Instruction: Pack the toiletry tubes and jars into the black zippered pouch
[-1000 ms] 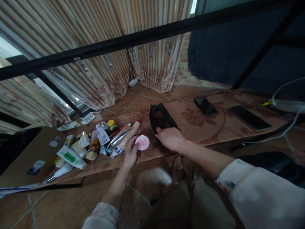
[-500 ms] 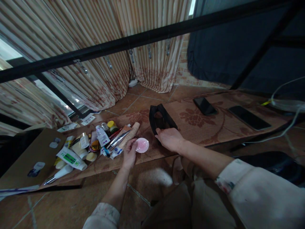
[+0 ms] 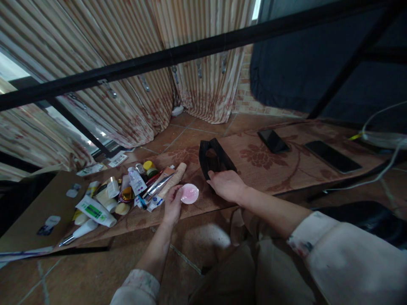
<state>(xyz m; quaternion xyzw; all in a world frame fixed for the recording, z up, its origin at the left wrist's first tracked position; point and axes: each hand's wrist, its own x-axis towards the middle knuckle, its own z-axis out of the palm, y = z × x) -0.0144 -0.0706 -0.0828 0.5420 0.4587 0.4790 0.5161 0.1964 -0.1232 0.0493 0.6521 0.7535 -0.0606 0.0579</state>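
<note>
Pinched at its left edge, a small round pink disc with a shiny surface [image 3: 190,193] is in my left hand [image 3: 173,205]; I cannot make out its exact kind. My right hand [image 3: 226,184] grips the near rim of an open black pouch [image 3: 206,154], its thumb at the opening. The pouch's inside is dark. Left of my left hand lies a pile of toiletries: a white and green tube [image 3: 96,210], a white tube with purple print [image 3: 137,181], a silver tube [image 3: 159,186], a beige tube [image 3: 176,180] and a jar with a yellow lid [image 3: 148,165].
The things rest on a long bench with a brown floral cover [image 3: 254,169]. Two dark phones, one nearer the middle [image 3: 273,141] and one farther right [image 3: 333,156], lie there. A cardboard box [image 3: 41,207] stands at the left, a white cable [image 3: 372,180] at the right. A black rail [image 3: 190,48] crosses behind.
</note>
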